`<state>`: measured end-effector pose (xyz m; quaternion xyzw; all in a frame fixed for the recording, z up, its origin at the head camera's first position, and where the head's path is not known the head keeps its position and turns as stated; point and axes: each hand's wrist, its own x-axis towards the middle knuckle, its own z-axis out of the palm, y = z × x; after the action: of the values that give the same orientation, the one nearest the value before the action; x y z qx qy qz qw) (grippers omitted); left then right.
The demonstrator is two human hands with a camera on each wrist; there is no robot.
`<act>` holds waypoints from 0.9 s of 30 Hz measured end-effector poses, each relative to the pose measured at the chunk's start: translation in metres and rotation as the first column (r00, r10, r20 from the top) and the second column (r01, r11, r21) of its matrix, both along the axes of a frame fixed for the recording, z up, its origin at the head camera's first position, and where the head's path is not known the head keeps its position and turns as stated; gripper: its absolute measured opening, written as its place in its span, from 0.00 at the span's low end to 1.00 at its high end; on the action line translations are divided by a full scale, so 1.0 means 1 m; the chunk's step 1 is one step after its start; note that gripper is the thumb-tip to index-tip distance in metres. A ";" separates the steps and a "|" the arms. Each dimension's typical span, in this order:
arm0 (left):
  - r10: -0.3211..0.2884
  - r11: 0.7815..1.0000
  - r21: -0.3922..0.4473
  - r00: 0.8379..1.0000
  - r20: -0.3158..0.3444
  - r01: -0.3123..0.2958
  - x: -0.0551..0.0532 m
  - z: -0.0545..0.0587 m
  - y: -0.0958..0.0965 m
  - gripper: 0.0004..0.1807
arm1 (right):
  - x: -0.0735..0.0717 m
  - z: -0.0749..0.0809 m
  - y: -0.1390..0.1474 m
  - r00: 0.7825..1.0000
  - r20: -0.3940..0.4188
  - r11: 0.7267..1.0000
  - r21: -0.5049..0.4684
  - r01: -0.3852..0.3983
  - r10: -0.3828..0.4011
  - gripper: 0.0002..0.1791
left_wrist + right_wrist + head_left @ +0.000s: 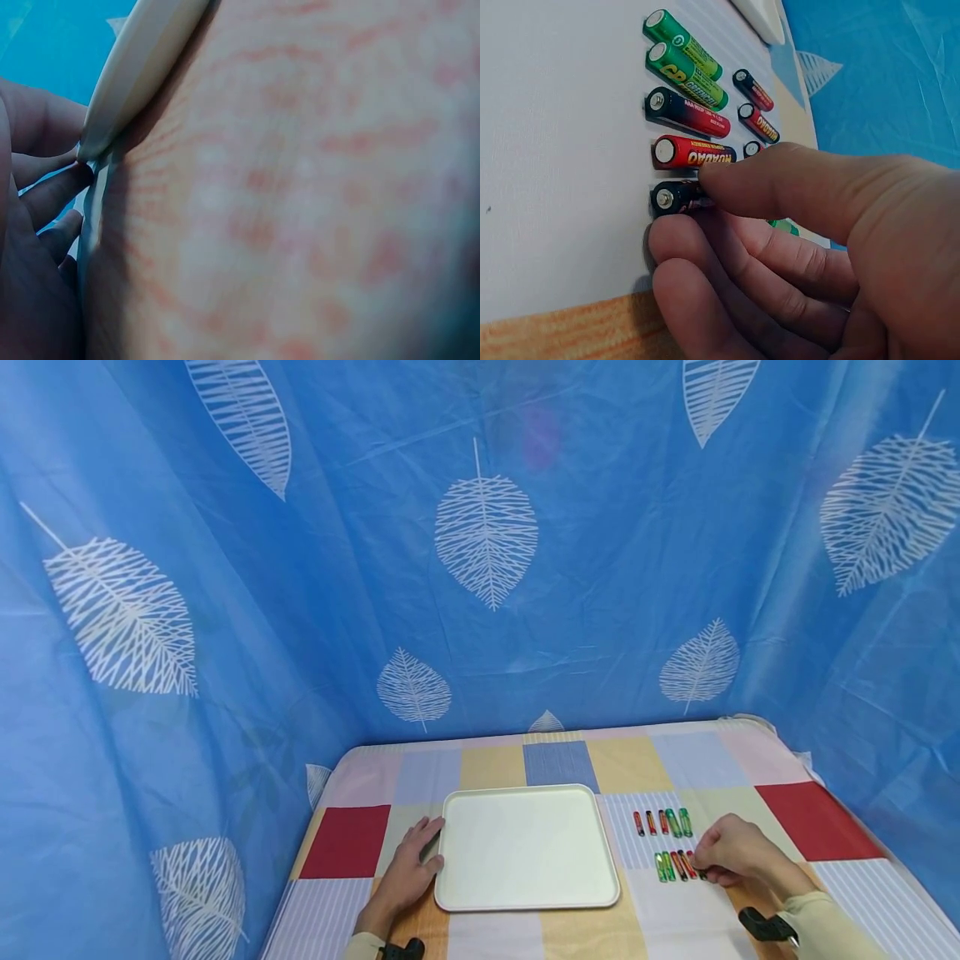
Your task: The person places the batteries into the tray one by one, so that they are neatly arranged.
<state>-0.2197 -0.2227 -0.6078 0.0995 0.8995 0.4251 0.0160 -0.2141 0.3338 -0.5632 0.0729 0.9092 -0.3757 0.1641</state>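
Observation:
At the right end of the nearer row, my right hand (738, 850) pinches a black battery (676, 197) between thumb and fingers. The battery lies at the cloth, its metal end showing. Beside it in the right wrist view are a red battery (694, 152), a black-and-red battery (688, 112) and two green batteries (686, 79). A second row, with red batteries (651, 823) and green batteries (686, 822), lies farther back. My left hand (405, 872) rests at the left edge of a white tray (525, 852), fingers extended, thumb near the rim.
A patchwork cloth (555, 935) covers the table. Blue curtains (585, 635) with white leaf prints stand behind it and on both sides. The tray sits mid-table, left of the battery rows.

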 end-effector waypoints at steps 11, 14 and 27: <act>-0.013 1.000 0.012 1.000 0.001 0.013 -0.001 0.001 0.000 0.34 | -0.003 0.000 0.031 0.992 0.126 0.960 -0.274 0.049 -0.014 0.12; -0.011 1.000 0.012 1.000 0.002 0.011 0.000 0.002 0.000 0.34 | -0.003 0.002 0.045 0.983 0.184 0.884 -0.463 0.066 0.023 0.15; -0.011 1.000 0.019 1.000 0.005 0.010 -0.001 0.000 -0.001 0.34 | -0.008 0.022 0.027 0.966 0.199 0.622 -0.781 0.057 0.162 0.15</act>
<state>-0.2204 -0.2232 -0.6079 0.1033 0.8949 0.4336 0.0196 -0.2219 0.3612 -0.5415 0.0142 0.6291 -0.7154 0.3038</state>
